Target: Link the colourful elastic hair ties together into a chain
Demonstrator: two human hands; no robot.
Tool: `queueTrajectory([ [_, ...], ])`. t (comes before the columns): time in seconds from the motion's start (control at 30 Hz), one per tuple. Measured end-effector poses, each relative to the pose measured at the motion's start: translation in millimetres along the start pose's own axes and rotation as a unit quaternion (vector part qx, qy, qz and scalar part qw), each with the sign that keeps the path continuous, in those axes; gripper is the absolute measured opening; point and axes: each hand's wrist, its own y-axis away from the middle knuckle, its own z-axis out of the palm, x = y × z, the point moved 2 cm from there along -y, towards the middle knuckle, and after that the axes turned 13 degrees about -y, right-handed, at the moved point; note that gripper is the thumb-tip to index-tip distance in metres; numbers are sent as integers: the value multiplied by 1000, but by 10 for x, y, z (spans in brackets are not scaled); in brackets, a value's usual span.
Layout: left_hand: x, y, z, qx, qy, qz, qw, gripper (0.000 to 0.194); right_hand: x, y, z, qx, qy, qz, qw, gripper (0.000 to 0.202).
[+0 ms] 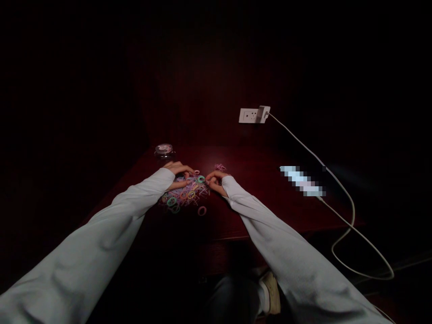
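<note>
Apparently, my left hand (pixel 178 170) is over the heap of small bands (pixel 187 190) with thumb and forefinger spread, perhaps so the bands do not scatter. My right hand (pixel 216 178) bends inward at the heap's edge, near a green ring (pixel 198 179); whether its fingertips pinch something, I cannot tell. The pink bunch (pixel 220 167) lies just beyond, apart, maybe to avoid mixing. Behind my left hand stands the jar (pixel 164 151).

Open counter (pixel 265 177) lies between the right sleeve (pixel 276 234) and the phone (pixel 302 181); the heap (pixel 184 191) and jar (pixel 164 151) obstruct the left, the cable (pixel 353 211) the right.
</note>
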Motion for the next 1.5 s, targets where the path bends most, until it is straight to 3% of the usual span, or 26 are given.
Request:
queueTrajectory([
  [0.3,50,-26,-35,60,-26,-32,997,36,-28,-20,-63,20,128,-40,991,8],
  [0.7,208,-49,-43,43,-46,6,998,39,2,-34,-34,-20,192,-36,981,16],
  [1.2,222,-42,-34,45,-43,17,998,34,88,-66,-63,-13,90,-56,994,6],
  [1.5,223,-44,-13,47,-45,11,998,33,180,-122,-40,41,98,-56,993,5],
])
